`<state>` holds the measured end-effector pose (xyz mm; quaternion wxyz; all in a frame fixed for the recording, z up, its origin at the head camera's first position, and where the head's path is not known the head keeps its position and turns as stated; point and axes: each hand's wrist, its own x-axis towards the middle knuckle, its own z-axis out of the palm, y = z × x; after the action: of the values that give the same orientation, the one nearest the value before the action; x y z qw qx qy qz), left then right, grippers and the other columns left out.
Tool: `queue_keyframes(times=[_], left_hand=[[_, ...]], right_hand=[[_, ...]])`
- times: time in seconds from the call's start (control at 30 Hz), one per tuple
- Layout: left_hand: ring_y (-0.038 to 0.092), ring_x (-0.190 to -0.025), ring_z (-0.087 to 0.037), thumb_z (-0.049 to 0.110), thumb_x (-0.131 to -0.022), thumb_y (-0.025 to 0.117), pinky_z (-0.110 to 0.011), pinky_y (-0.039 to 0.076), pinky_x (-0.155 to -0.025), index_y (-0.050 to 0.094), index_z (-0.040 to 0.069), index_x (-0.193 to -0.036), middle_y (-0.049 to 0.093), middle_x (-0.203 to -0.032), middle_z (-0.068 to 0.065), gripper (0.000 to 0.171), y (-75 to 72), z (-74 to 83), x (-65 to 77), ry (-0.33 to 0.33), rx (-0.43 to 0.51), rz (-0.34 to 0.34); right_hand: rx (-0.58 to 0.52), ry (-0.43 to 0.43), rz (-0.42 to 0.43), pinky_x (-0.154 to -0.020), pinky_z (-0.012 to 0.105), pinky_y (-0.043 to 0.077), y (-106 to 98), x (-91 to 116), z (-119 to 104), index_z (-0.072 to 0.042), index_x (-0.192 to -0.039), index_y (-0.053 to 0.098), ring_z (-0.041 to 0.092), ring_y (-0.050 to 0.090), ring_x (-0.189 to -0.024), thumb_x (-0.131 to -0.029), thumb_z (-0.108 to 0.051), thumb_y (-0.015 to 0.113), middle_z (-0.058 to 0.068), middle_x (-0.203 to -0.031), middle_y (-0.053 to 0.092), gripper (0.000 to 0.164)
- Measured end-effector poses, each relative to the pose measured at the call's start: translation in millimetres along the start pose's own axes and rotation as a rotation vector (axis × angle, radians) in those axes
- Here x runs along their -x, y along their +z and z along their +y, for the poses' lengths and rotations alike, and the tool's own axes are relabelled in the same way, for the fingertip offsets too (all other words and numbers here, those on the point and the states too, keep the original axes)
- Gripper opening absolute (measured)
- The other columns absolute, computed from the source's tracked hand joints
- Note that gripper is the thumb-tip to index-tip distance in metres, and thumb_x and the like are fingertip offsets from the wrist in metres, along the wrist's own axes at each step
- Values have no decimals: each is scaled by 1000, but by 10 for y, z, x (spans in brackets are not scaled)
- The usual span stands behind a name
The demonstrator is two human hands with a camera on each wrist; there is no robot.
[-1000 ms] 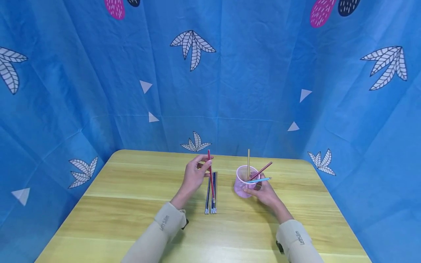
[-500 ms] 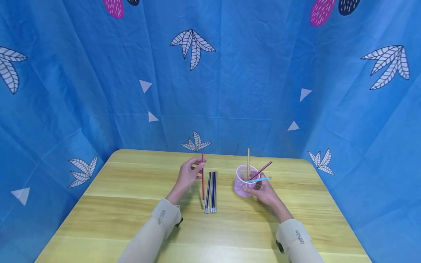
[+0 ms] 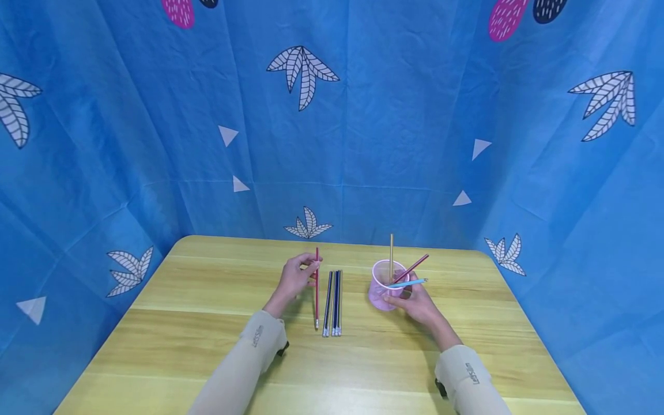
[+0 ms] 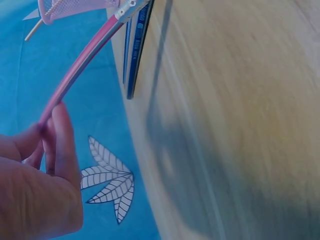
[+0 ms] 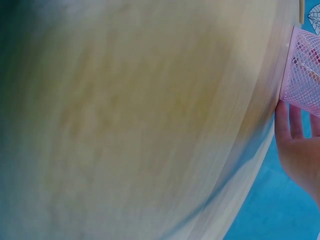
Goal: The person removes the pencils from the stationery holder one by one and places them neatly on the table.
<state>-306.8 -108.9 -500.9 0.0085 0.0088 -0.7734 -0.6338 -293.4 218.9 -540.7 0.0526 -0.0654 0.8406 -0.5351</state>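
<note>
Left hand [image 3: 293, 280] pinches the red pencil [image 3: 317, 300] near its far end; the eraser end points toward the person, just left of the dark pencils [image 3: 337, 300], nearly parallel. Right hand [image 3: 419, 305] grips the pink cup [image 3: 380, 297].

Red pencil [image 3: 317, 300] left of pink cup [image 3: 378, 293]

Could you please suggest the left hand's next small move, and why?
I would probably have the left hand lay the slim red pencil flat on the pale wooden table: it is pinched just left of the row of mostly dark-blue pencils, roughly lined up with them in the head view, silver-capped ends facing the same way.
</note>
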Motion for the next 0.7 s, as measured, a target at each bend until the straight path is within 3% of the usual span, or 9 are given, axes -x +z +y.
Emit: queue_keyframes(times=[0.2,0.7], left_hand=[[65,-85,-21,11,-102,64,-35,68,-75,70,7,-123,64,-110,-13,23,32,-48,-26,-37,-2,3],[61,-78,-19,5,-101,63,-30,66,-70,70,0,-120,65,-101,-14,21,111,-103,-52,-139,-5,8]], right_hand=[[-9,-14,4,-101,47,60,1,4,-5,-5,-147,39,41,62,-122,-88,-16,84,27,-135,60,75],[-22,2,9,-100,47,60,9,13,-29,-5,-146,40,42,62,-122,-88,-16,84,27,-135,59,74]])
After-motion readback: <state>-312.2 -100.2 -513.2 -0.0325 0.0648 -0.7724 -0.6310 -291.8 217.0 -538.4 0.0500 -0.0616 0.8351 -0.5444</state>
